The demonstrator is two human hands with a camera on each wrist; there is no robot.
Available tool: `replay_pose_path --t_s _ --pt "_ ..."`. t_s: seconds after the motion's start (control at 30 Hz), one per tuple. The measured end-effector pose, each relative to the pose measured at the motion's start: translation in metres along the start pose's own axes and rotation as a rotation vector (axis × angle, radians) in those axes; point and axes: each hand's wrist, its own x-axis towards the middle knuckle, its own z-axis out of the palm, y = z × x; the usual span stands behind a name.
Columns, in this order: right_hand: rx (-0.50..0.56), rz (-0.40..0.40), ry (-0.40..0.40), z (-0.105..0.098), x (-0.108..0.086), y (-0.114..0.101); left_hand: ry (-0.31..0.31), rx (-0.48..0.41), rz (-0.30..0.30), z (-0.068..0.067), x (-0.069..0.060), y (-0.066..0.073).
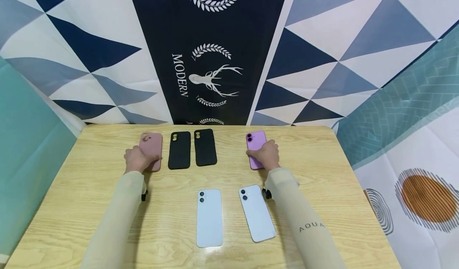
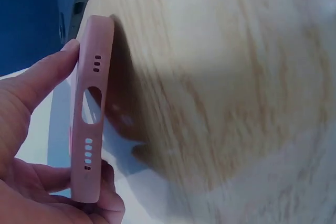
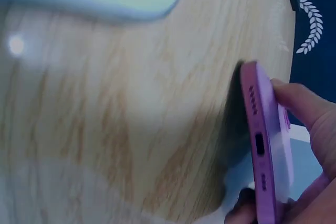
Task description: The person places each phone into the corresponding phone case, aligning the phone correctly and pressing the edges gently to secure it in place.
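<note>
At the table's back left, my left hand [image 1: 138, 158] grips a pink phone case [image 1: 155, 142] by its sides. The left wrist view shows the case's end [image 2: 92, 108] with its port cutouts, the thumb on one edge and fingers curled round the other. On the right, my right hand [image 1: 267, 155] holds a purple phone [image 1: 256, 140], camera side up. In the right wrist view the phone's port edge [image 3: 258, 142] faces the camera, between the thumb and the curled fingers of my right hand [image 3: 315, 145].
Two black phone cases [image 1: 179, 150] [image 1: 205, 147] lie between the hands. Nearer the front are two white phones, one straight [image 1: 209, 218] and one tilted [image 1: 257, 213], backs up. Patterned cloth [image 1: 211, 30] hangs behind the wooden table [image 1: 172, 205].
</note>
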Motion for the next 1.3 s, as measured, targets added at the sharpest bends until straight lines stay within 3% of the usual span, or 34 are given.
replay_pose_path --t_s 0.1,0.3,0.57,0.87,1.17,1.3 --pt "0.079 -0.002 -0.029 -0.002 -0.001 -0.002 -0.006 -0.049 0.012 -0.002 -0.001 -0.003" --pt "0.13 -0.024 -0.051 -0.003 0.001 0.003 -0.07 -0.199 -0.042 -0.008 -0.001 -0.008" --pt "0.219 -0.02 -0.11 0.0 0.004 0.012 -0.126 -0.264 -0.112 -0.014 0.002 -0.015" --pt "0.247 0.02 -0.133 0.002 0.008 0.017 -0.161 -0.365 -0.068 -0.015 0.002 -0.018" --pt "0.347 0.056 -0.132 -0.009 0.002 0.016 -0.214 -0.541 -0.083 -0.024 -0.005 -0.011" --pt "0.419 0.061 -0.136 -0.015 0.001 0.013 -0.223 -0.609 -0.057 -0.026 -0.01 -0.005"
